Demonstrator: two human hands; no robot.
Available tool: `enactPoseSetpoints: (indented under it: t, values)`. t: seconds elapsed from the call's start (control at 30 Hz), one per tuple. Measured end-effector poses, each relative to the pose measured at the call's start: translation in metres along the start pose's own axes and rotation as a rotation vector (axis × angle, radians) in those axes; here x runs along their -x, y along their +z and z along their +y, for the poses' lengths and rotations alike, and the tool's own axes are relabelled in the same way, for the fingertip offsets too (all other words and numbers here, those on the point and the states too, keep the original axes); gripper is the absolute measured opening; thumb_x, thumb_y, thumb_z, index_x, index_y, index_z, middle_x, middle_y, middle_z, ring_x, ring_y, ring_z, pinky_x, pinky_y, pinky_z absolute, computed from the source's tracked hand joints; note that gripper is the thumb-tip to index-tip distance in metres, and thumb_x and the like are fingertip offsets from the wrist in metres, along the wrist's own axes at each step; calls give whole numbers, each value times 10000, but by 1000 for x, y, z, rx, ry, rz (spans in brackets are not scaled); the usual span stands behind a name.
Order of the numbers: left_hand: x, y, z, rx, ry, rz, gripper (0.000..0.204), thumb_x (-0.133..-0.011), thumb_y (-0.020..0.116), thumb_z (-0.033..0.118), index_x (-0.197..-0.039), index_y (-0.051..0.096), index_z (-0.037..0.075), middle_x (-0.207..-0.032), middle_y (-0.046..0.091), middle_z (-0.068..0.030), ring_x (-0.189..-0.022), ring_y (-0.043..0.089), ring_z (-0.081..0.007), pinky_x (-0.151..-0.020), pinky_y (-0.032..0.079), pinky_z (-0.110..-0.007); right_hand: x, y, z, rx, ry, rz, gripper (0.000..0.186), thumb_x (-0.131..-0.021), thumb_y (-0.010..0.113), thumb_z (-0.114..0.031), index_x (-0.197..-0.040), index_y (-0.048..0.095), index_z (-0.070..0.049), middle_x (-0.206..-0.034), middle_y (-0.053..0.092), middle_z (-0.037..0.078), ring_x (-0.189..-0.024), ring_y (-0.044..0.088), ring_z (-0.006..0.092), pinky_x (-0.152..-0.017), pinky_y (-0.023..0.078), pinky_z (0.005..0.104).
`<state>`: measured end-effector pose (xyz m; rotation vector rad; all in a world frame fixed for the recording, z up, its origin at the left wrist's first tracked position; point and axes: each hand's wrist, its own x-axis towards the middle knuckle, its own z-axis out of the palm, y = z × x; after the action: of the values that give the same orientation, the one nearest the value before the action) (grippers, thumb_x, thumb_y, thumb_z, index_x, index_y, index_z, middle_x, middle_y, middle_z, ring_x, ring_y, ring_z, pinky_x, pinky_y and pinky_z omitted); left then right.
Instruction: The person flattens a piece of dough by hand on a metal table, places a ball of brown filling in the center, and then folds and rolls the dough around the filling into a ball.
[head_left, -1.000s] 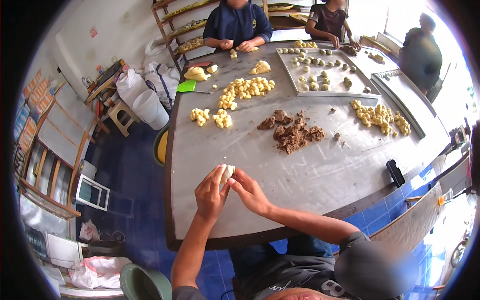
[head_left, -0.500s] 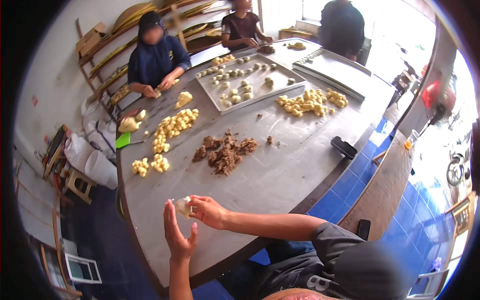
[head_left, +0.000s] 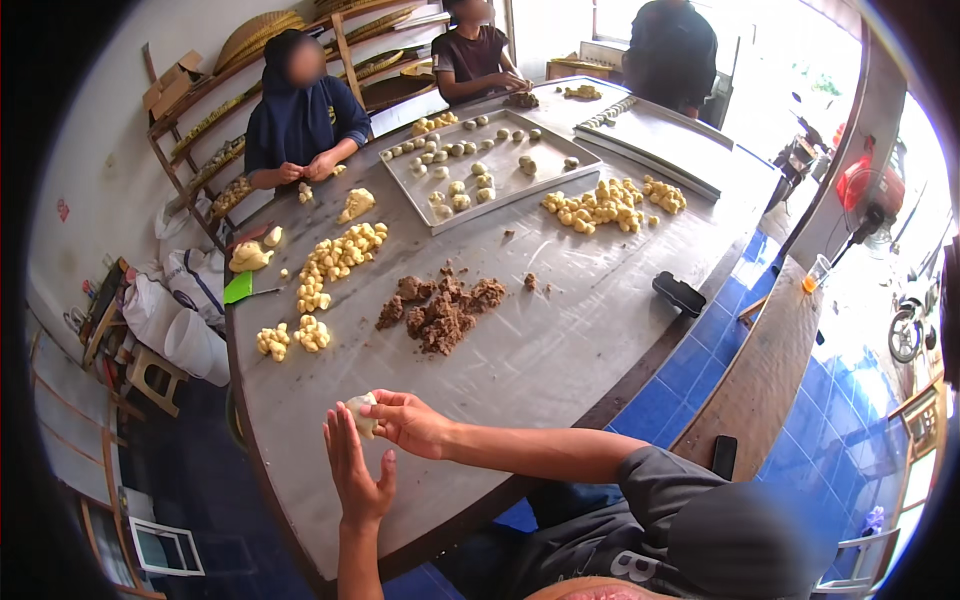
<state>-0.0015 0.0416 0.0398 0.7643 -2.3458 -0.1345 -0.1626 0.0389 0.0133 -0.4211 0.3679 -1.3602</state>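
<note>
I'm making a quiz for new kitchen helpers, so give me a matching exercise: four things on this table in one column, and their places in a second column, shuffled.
Things:
1. dough ball
2. brown filling heap
3. metal tray
4. black flat object

Places:
A. near the table's right edge, lying alone
B. between the left hand and the right hand, at the near edge
C. mid-table, in front of the hands
D. far side, carrying rows of small shaped dough pieces

Pairs: 1-B, 2-C, 3-D, 4-A
</note>
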Motion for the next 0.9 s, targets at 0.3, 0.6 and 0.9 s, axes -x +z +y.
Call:
enactPoseSetpoints:
  t: [0.3,0.6,0.9]
  values:
    - [1,-2,-7,133,-132,226,364,-927,592,143,-1257,573,-7,-1264,591,-185,-1211,541,-345,-1007,427,-435,2,5,-4,-44,29,19,168,-916,632,-95,-1065,555,-84,-1039,621,6,-915,616,93,-764,505,224]
    - [3,2,-11,236,-206,335,195,-836,694,-6,-1029,663,-9,-969,678,-126,-809,657,-231,-745,538,-328,2,0,2,-9,95,-13,183,-933,602,-104,-1100,532,-78,-1071,627,38,-956,622,125,-809,512,259]
    - [1,-2,-10,220,-183,323,216,-832,691,-4,-1046,677,20,-956,685,-120,-796,654,-238,-726,529,-340,2,-3,7,1,148,-20,197,-966,549,-168,-1131,549,-61,-1095,625,48,-986,620,156,-896,494,301]
